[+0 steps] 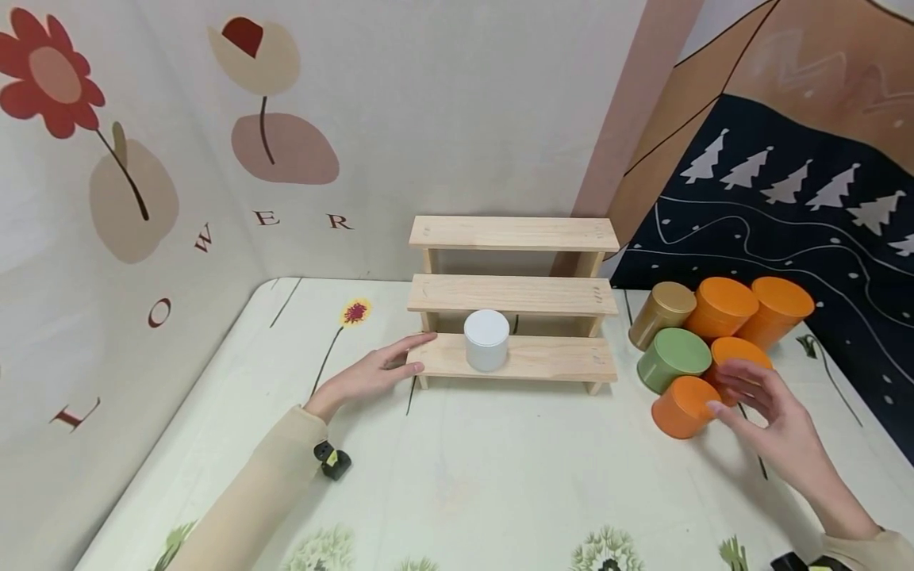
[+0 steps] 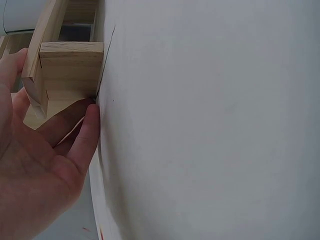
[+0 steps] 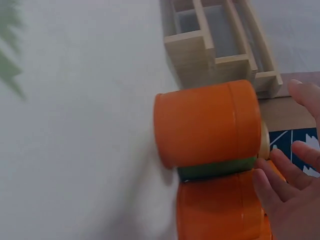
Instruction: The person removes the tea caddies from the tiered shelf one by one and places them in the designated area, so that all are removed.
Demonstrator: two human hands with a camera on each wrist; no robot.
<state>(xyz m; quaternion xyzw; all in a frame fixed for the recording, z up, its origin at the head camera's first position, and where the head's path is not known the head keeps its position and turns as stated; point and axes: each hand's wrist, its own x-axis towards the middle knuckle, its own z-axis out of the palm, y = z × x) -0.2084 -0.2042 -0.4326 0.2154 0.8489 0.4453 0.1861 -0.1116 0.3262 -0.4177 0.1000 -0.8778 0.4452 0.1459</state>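
A three-step wooden shelf (image 1: 510,295) stands on the table, with a white round jar (image 1: 487,339) upright on its lowest step. At that step's left end, my left hand (image 1: 367,377) holds the board, thumb and fingers about its edge; other fingertips reach down beside the shelf leg (image 2: 72,70). Over at the right, my right hand (image 1: 774,420) is beside the front orange jar (image 1: 681,408), fingers spread and loosely bent. In the right wrist view a gap shows between the fingers and that orange jar (image 3: 205,127). A second orange jar (image 1: 743,353) is partly hidden behind the right hand.
Around the right hand stand a green jar (image 1: 671,361), a gold jar (image 1: 660,313) and more orange jars (image 1: 778,309). A flower-printed cloth (image 1: 464,468) covers the table. Behind the shelf hangs a pale printed curtain (image 1: 443,103); dark cloth with white trees (image 1: 785,182) is at right.
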